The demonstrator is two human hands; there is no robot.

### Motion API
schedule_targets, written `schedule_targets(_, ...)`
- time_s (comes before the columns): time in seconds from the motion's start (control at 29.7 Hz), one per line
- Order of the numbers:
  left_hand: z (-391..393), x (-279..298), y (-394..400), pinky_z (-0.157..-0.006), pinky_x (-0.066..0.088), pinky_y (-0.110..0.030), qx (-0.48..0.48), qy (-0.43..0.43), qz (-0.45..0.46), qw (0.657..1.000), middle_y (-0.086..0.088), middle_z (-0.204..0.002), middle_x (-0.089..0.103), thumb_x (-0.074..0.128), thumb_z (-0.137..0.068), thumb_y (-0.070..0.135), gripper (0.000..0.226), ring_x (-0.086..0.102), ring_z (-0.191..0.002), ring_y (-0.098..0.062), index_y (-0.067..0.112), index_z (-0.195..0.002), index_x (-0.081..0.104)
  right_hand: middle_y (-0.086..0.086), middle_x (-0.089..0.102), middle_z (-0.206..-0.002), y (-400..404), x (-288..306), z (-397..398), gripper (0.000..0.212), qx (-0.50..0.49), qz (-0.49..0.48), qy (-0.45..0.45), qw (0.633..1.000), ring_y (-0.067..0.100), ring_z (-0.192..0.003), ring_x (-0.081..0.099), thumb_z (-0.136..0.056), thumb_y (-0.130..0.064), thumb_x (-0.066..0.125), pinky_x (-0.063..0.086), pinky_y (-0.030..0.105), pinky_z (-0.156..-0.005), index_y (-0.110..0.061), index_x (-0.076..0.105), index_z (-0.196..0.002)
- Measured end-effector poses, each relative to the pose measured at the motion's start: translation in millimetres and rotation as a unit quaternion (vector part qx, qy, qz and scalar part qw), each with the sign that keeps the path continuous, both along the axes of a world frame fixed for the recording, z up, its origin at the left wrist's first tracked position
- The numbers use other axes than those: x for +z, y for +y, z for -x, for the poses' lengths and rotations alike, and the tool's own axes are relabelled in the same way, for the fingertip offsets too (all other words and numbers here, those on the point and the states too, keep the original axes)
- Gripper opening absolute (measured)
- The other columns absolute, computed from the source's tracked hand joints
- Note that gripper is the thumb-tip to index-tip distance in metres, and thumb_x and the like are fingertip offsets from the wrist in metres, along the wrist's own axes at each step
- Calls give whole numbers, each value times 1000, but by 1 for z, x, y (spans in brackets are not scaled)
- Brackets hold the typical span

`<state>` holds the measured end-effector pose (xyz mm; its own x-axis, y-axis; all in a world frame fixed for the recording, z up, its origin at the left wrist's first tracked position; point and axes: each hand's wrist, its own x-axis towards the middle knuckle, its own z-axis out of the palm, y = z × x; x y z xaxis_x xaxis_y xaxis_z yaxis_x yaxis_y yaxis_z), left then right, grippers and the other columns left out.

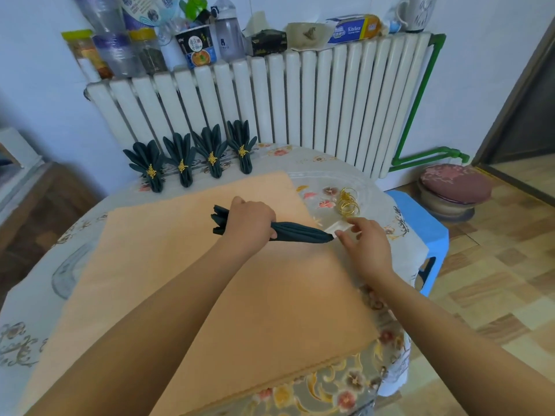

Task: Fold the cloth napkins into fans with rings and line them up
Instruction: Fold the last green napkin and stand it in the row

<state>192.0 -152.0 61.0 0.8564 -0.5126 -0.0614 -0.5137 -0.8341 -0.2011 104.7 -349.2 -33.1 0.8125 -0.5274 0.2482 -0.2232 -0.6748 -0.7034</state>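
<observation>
White ribs of a radiator (300, 100) fill the wall behind the tabletop (345, 172), its top crowded with bottles, a noodle cup (196, 45) and a kitchen roll pack (353, 29). The tabletop wears a pale floral cover, and over most of it lies a peach cloth (210, 280), spread flat with one corner toward the radiator. A blue stool (420, 223) stands just beside the tabletop on the right, with a round cushioned seat (455, 187) on the wooden floor beyond it.

At the far edge of the tabletop four finished fans (192, 157) of dark green cloth stand in a row against the radiator, each cinched by a gold ring with a leaf ornament.

On the peach cloth, near its right edge, lies the pleated dark green napkin (300, 232), a long narrow bundle running left to right. The left hand (250, 222) grips it round the middle, fingers curled over it, with the pleat ends sticking out past the thumb. The right hand (365, 241) is at the bundle's narrow right tip, its fingers loosely curled; whether they pinch the tip cannot be told. A small white tray (339, 227) sits just behind that hand, and a loose heap of gold rings (348, 202) lies near it on the floral cover
</observation>
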Motion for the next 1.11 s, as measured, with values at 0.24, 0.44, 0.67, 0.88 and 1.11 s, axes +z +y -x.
schedule_targets(0.24,-27,-13,-21,-87,26,-31,1,-6,26,1000,3,-91,66,54,-94,36,22,55,-86,-20,24,-98,71,12,44,-132,-27,0,-35,66,-80,-31,55,995,29,-116,49,-81,-36,71,42,39,-92,-7,43,-133)
schedule_targets(0.44,-38,-23,-26,-87,24,-31,4,4,39,999,3,-93,66,54,-94,38,23,54,-86,-19,23,-97,71,13,46,-123,-27,0,-63,65,-81,55,97,990,29,-114,47,-79,-41,70,42,38,-89,-4,46,-127)
schedule_targets(0.67,-38,-24,-23,-89,26,-32,3,3,46,999,3,-93,66,54,-94,39,23,55,-87,-19,23,-96,71,15,49,-116,-28,-4,-64,42,-83,79,114,987,32,-106,48,-88,-32,58,41,38,-83,-5,54,-120)
schedule_targets(0.88,-29,-18,-10,-95,25,-33,22,30,80,996,3,-96,67,56,-93,41,24,53,-93,-20,26,-101,72,7,59,-111,-26,-4,-28,46,-71,-17,29,997,26,-105,53,-83,-38,66,43,36,-85,-17,59,-123)
schedule_targets(1.11,1,-2,15,-103,20,-34,36,70,114,990,4,-105,67,59,-91,40,22,39,-93,-20,27,-105,72,-8,68,-97,-6,19,23,41,98,-219,-22,971,0,-89,62,-79,-25,75,46,6,-72,-26,61,-117)
